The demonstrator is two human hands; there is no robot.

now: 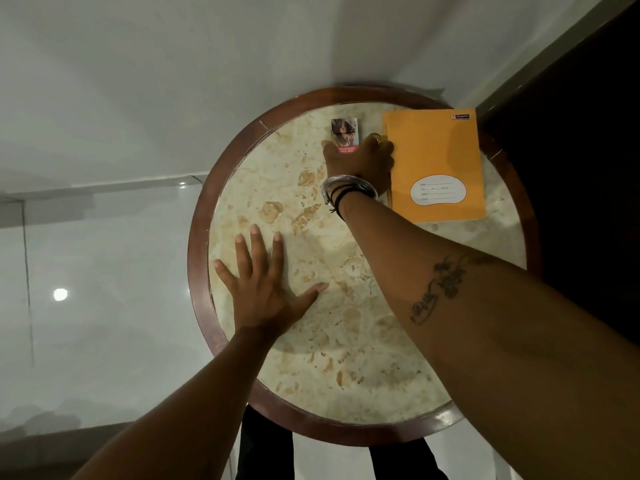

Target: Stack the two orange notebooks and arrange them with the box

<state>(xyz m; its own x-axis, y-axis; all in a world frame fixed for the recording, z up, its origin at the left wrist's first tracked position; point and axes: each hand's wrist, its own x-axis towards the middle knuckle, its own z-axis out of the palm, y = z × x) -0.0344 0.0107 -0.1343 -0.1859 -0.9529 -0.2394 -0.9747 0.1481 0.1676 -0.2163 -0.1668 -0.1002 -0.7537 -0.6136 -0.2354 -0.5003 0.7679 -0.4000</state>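
An orange notebook point(434, 161) lies flat at the far right of the round marble table point(311, 341), its white label facing me. A second notebook edge shows just under its left side; I cannot tell more of it. A small box point(343, 131) with a picture and a red strip sits at the far middle, just left of the notebook. My right hand point(360, 164) reaches across and grips the near end of the box, its fingers by the notebook's left edge. My left hand point(263, 282) rests flat on the table's left side, fingers spread, holding nothing.
The table has a dark wooden rim point(197, 258) and stands against a white wall point(173, 81). Glossy white floor tiles point(86, 306) lie to the left. A dark door or panel point(571, 133) stands at the right.
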